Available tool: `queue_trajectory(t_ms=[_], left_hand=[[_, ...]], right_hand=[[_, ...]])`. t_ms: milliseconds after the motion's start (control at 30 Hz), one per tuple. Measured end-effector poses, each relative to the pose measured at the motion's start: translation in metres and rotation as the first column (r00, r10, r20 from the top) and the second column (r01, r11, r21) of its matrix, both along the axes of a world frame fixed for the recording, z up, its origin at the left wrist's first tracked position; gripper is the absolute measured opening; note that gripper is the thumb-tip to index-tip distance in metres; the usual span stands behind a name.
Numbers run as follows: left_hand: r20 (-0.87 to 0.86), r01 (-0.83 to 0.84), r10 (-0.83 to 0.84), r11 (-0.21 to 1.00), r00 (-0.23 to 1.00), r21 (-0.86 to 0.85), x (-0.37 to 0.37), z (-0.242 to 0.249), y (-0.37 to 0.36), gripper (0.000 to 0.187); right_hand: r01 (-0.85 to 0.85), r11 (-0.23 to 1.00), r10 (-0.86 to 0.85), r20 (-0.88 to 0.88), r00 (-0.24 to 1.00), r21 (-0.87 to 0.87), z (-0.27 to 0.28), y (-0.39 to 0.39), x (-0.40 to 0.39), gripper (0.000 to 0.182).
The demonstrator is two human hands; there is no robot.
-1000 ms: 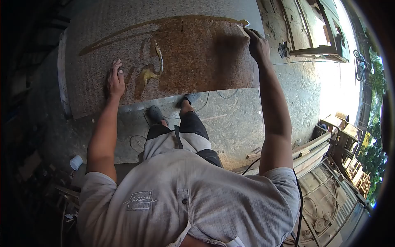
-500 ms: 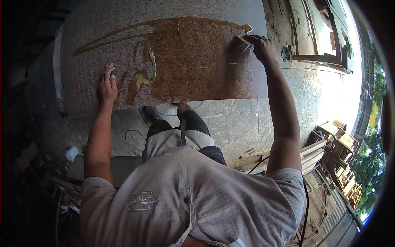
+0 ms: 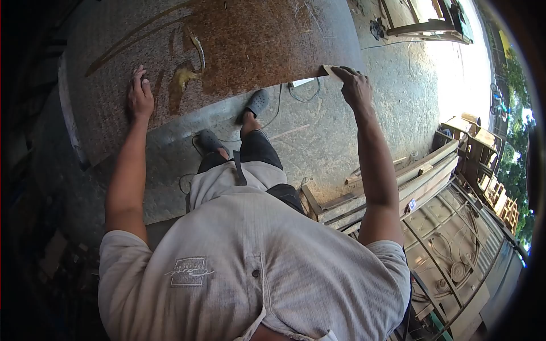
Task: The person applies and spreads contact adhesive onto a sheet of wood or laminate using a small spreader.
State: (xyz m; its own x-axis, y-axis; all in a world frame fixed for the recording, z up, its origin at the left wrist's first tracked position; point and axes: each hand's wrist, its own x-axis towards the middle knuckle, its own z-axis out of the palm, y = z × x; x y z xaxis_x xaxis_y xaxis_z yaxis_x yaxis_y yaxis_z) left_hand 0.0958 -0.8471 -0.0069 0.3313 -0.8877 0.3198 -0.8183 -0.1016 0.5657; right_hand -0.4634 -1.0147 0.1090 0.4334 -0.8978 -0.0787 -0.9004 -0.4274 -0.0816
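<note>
A large speckled board (image 3: 119, 34) lies in front of me, its middle wet with a brown, glue-like coating (image 3: 244, 51). A thicker yellowish blob of glue (image 3: 183, 78) sits nearer the left, with a pale streak beside it. My left hand (image 3: 140, 96) rests on the board left of that blob, fingers stretched out. At the near right edge of the board, my right hand (image 3: 356, 90) grips a thin, pale, flat spreader (image 3: 330, 71). The spreader's tip is at the board's edge; the fingers partly cover its other end.
Below the board are my feet in grey clogs (image 3: 257, 102) on a concrete floor (image 3: 318, 125) with a cable (image 3: 280, 108). Long timber planks (image 3: 392, 182) lie at the right, beside a metal grille (image 3: 443, 244). A wooden frame (image 3: 424, 28) stands at the far right.
My right hand has drawn the spreader toward me, from the coated surface to the near edge. My left hand stays on the board. The view has shifted, showing more floor.
</note>
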Motion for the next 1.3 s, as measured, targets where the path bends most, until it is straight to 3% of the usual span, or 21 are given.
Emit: queue_trajectory(t_ms=[67,100,167,200,233,300,367,400,467,500,567,833,1300], left_hand=[[0.009,0.016,-0.016,1.0,1.0,-0.024,-0.001,0.0,0.001,0.03],[-0.014,0.006,-0.007,1.0,1.0,-0.015,-0.003,0.002,0.001,0.03],[-0.038,-0.015,0.014,1.0,0.999,-0.021,-0.003,0.002,-0.003,0.03],[-0.027,-0.011,0.01,1.0,1.0,-0.006,-0.003,-0.001,-0.002,0.031],[-0.014,-0.014,0.014,1.0,1.0,0.015,-0.001,0.0,0.0,0.031],[0.012,-0.025,0.025,1.0,1.0,-0.012,-0.002,0.001,0.004,0.03],[0.018,-0.013,0.014,0.999,1.0,-0.029,-0.003,0.004,0.001,0.028],[-0.003,-0.014,0.014,0.999,1.0,-0.034,0.0,0.0,0.001,0.027],[0.015,-0.034,0.035,0.999,0.999,-0.007,-0.002,0.007,0.001,0.027],[0.027,-0.031,0.031,0.999,0.999,0.017,-0.005,0.012,0.001,0.028],[0.036,-0.06,0.058,0.998,0.998,0.037,-0.006,0.016,-0.001,0.028],[0.03,-0.062,0.06,0.995,0.998,0.074,-0.005,0.014,0.002,0.028],[0.015,0.0,0.001,0.998,1.0,-0.055,0.0,0.001,0.001,0.027]], right_hand=[[0.047,0.998,-0.045,-0.072,0.996,0.033,0.015,0.027,0.012,0.046],[0.126,0.97,-0.114,-0.07,0.991,0.206,0.022,0.035,0.018,0.04],[0.097,0.834,-0.138,0.035,0.99,0.543,0.001,0.035,0.013,0.031],[-0.13,0.778,-0.287,0.532,0.797,0.614,0.003,0.035,0.018,0.029],[-0.15,0.779,-0.265,0.536,0.802,0.609,0.016,0.019,0.034,0.029],[-0.12,0.844,-0.355,0.712,0.606,0.522,0.043,-0.024,0.067,0.031],[-0.009,0.988,-0.056,0.408,0.911,0.156,0.052,-0.079,0.101,0.033],[-0.034,0.987,-0.034,0.415,0.909,0.157,0.053,-0.101,0.115,0.033],[-0.1,0.994,0.106,0.162,0.981,-0.045,0.047,-0.138,0.139,0.04],[-0.125,0.992,0.129,0.166,0.978,-0.036,0.035,-0.159,0.145,0.04],[-0.282,0.951,0.285,0.01,0.958,-0.123,0.007,-0.195,0.151,0.042],[-0.292,0.956,0.291,-0.128,0.948,0.011,-0.003,-0.192,0.135,0.045],[-0.078,0.997,0.079,-0.076,0.994,0.007,0.004,-0.017,0.079,0.042]])
